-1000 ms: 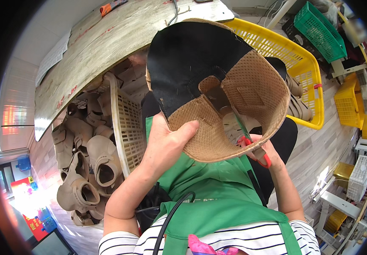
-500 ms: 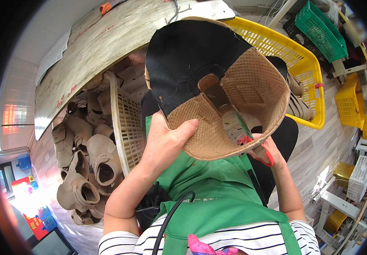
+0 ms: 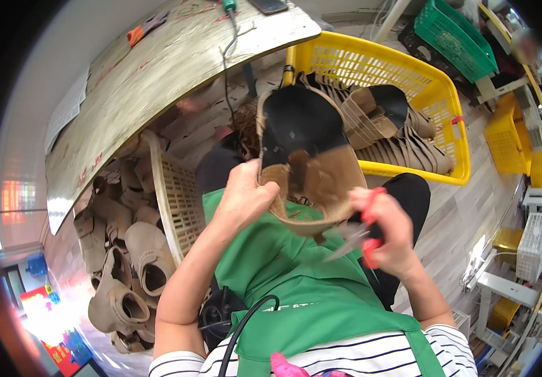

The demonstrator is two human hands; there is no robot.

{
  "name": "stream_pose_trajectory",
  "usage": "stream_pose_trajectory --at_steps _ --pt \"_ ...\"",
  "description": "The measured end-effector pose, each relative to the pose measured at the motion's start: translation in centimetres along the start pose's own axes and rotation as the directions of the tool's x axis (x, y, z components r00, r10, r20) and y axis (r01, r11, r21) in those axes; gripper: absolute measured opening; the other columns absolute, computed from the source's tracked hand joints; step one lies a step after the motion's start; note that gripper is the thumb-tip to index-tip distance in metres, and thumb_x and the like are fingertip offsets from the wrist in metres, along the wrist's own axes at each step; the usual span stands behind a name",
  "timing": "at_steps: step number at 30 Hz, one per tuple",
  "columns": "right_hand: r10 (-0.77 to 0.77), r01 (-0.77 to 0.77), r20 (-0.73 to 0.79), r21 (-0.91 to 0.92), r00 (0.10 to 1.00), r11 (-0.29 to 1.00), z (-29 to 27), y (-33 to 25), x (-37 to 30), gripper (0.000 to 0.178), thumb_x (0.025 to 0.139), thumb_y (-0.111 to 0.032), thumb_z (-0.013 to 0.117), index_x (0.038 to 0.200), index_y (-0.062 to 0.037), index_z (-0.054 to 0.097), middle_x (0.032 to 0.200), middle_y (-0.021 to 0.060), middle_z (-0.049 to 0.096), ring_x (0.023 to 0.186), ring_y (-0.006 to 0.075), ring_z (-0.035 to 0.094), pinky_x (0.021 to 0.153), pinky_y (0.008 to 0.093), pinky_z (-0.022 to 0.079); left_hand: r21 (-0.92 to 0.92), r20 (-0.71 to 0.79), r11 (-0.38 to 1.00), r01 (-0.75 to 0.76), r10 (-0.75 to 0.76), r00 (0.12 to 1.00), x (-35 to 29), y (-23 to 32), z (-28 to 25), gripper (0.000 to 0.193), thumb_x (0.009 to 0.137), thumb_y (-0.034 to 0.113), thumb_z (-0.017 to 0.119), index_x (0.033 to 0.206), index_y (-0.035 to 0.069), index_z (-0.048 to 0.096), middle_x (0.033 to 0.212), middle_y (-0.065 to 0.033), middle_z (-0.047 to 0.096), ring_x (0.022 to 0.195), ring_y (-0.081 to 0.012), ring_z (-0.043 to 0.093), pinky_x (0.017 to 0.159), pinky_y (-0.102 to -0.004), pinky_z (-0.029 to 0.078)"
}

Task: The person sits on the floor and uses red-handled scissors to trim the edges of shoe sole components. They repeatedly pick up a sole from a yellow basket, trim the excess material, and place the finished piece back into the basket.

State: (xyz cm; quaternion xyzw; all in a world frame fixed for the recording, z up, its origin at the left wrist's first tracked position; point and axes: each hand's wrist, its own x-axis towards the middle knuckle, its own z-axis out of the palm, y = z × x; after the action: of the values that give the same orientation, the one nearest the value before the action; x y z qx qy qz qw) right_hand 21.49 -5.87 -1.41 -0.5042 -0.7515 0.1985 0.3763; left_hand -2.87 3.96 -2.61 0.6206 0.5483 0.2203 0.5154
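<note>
My left hand (image 3: 242,196) pinches the near left edge of a shoe upper (image 3: 337,166), thumb over the rim. The upper is tan outside, with a black lining at its far end and brown mesh-like lining nearer me. It is held tilted above my lap, its hollow facing me. In my right hand (image 3: 393,235) is a pair of scissors (image 3: 371,245) with red handles. Their blades, smeared by motion, point left, just below the near rim of the upper. A small brown scrap (image 3: 319,239) hangs at that rim.
Tan uppers (image 3: 403,147) stand in rows in a yellow basket (image 3: 462,147) at the far right. Beyond my left arm, a white basket (image 3: 169,210) stands beside piled beige uppers (image 3: 117,298). A worn table (image 3: 151,81) carries a green-handled corded tool (image 3: 229,5).
The upper has moved away from me, toward the far side. The scissors have come out from inside it and now lie below its near rim, with the right hand lifted into fuller view.
</note>
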Motion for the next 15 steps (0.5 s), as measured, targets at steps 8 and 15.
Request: stream_pose_trajectory --at_steps 8,15 --pt "0.011 -0.006 0.044 -0.114 0.999 0.993 -0.9 8.4 3.4 0.022 0.063 -0.004 0.069 0.08 -0.0052 0.055 0.072 0.0116 0.058 0.065 0.0307 0.061 0.057 0.0362 0.05 -0.618 0.154 0.78 0.099 -0.003 0.988 2.5 -1.1 -1.7 0.036 0.093 0.019 0.056 0.119 -0.006 0.055 0.107 -0.0182 0.063 0.086 -0.0229 0.066 0.077 -0.0331 0.056" --pt "0.215 -0.39 -0.391 -0.449 0.895 0.804 -3.1 27.9 10.8 0.021 0.08 -0.02 0.064 0.097 -0.0096 0.057 0.085 0.018 0.064 0.082 0.041 0.061 0.07 0.0484 0.047 -0.518 -0.379 0.856 -0.006 -0.223 0.898 -3.0 -8.5 -11.2 0.03 0.092 0.01 0.056 0.117 -0.007 0.055 0.1 -0.0159 0.065 0.079 -0.0171 0.065 0.071 -0.0275 0.056"
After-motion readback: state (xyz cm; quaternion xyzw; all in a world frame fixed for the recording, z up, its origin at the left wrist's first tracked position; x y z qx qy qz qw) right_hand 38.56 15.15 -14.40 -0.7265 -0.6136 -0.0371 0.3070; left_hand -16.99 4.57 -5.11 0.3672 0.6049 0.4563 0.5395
